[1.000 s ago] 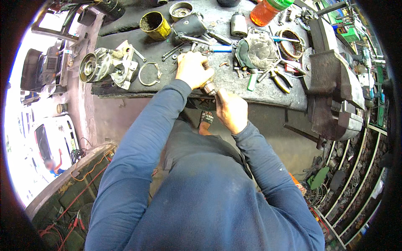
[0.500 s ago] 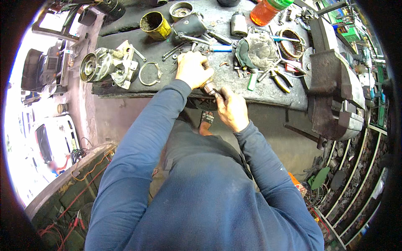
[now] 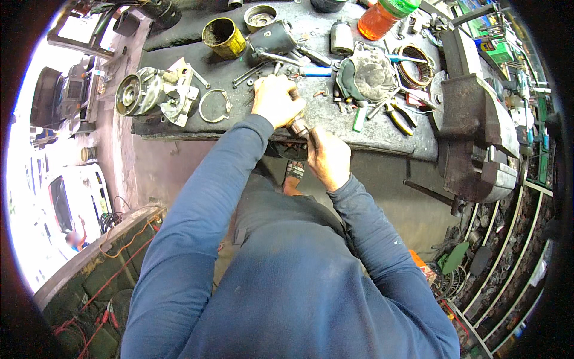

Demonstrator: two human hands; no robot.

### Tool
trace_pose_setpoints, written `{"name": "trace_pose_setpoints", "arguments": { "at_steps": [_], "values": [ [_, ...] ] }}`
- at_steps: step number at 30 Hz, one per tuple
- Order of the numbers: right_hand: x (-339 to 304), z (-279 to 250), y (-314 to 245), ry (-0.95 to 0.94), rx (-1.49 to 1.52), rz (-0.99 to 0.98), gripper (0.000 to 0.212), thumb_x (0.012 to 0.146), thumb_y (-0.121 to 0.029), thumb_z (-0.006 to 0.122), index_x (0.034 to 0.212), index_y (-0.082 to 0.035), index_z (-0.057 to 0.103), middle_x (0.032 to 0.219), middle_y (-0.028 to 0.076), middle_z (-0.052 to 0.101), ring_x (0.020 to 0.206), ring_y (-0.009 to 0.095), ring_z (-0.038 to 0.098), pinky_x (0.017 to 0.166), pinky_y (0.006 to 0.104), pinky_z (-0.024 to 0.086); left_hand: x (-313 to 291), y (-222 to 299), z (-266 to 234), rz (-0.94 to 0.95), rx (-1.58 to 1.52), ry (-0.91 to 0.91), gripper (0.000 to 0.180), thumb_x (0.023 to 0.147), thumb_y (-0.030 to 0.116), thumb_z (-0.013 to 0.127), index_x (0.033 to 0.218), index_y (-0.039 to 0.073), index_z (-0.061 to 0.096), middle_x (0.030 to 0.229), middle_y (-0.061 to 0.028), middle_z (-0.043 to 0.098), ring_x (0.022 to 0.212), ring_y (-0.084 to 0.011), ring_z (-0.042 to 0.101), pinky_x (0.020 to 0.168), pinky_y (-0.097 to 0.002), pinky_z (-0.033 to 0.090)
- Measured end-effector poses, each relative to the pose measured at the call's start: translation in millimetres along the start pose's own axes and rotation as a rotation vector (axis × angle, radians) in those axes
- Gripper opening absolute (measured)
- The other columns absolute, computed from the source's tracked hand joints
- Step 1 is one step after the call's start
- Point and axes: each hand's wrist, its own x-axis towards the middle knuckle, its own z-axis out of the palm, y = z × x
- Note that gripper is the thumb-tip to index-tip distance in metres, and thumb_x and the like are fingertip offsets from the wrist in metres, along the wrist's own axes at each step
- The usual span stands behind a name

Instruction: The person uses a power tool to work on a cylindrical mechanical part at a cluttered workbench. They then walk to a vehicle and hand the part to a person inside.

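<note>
A dark, worn workbench [image 3: 394,140] crosses the upper view, with a heavy bench vise [image 3: 478,119] at its right end. On the left sits a cast metal housing [image 3: 149,93], open-faced; near the middle, a black metal cylinder [image 3: 272,39] lies on its side. The left hand [image 3: 277,102] is a closed fist, fingers wrapped around a part; the right hand [image 3: 330,157] pinches its lower end between thumb and fingers. A wound ring [image 3: 402,70] lies to the right. The short metal part [image 3: 298,127] is held at the bench's near edge, tilted. Loose bolts [image 3: 246,75] lie beyond. Work seems midway: pieces lie separated, the held one not yet set down; what remains cannot be told
</note>
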Motion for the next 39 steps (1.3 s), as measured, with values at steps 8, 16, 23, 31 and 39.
{"name": "trace_pose_setpoints", "arguments": {
  "at_steps": [8, 16, 23, 31, 39],
  "values": [
    [-1.3, -2.3, 3.3, 0.027, -0.015, -0.062, 0.011, 0.094, -0.014, 0.066, 0.091, -0.009, 0.057, 0.063, 0.011, 0.058, 0.059, 0.032, 0.062, 0.054, 0.0452, 0.049, 1.6, 1.4, -3.6, -0.006, 0.014, 0.002, 0.029, 0.074, 0.041, 0.076, 0.079, 0.013, 0.078, 0.093, -0.0109, 0.074, 0.098, -0.0318, 0.067, 0.098, -0.0493, 0.043],
    [4.7, -12.1, 4.2, -0.011, -0.105, -0.168, 0.009, 0.090, -0.011, 0.067, 0.093, -0.009, 0.059, 0.063, 0.010, 0.058, 0.057, 0.033, 0.061, 0.054, 0.0457, 0.049, 4.8, -1.6, -5.0, -0.016, 0.035, 0.000, 0.032, 0.075, 0.043, 0.075, 0.082, 0.012, 0.079, 0.092, -0.0117, 0.074, 0.098, -0.0321, 0.067, 0.098, -0.0498, 0.044],
    [4.1, -10.3, 3.3, -0.047, 0.019, -0.053, 0.012, 0.093, -0.010, 0.070, 0.095, -0.007, 0.059, 0.069, 0.018, 0.061, 0.064, 0.039, 0.064, 0.058, 0.0466, 0.049, 2.9, -0.1, -3.6, -0.008, 0.013, -0.012, 0.033, 0.076, 0.043, 0.075, 0.083, 0.012, 0.079, 0.094, -0.0118, 0.074, 0.098, -0.0319, 0.067, 0.099, -0.0492, 0.043],
    [1.9, -6.8, 2.3, -0.081, -0.037, -0.041, 0.012, 0.093, -0.011, 0.071, 0.094, -0.007, 0.059, 0.068, 0.016, 0.060, 0.065, 0.037, 0.064, 0.059, 0.0458, 0.050, 3.3, 2.9, -5.5, -0.026, 0.033, -0.025, 0.037, 0.077, 0.045, 0.074, 0.090, 0.011, 0.080, 0.098, -0.0127, 0.074, 0.102, -0.0316, 0.066, 0.101, -0.0496, 0.042],
    [5.4, -14.5, -7.4, -0.042, -0.106, -0.147, 0.021, 0.082, -0.005, 0.071, 0.097, -0.007, 0.057, 0.069, 0.013, 0.059, 0.062, 0.035, 0.062, 0.058, 0.0458, 0.050, 5.7, 0.4, -4.5, -0.044, 0.047, -0.070, 0.043, 0.076, 0.047, 0.074, 0.099, 0.011, 0.082, 0.102, -0.0122, 0.074, 0.105, -0.0316, 0.066, 0.103, -0.0503, 0.042]
  ]
}}
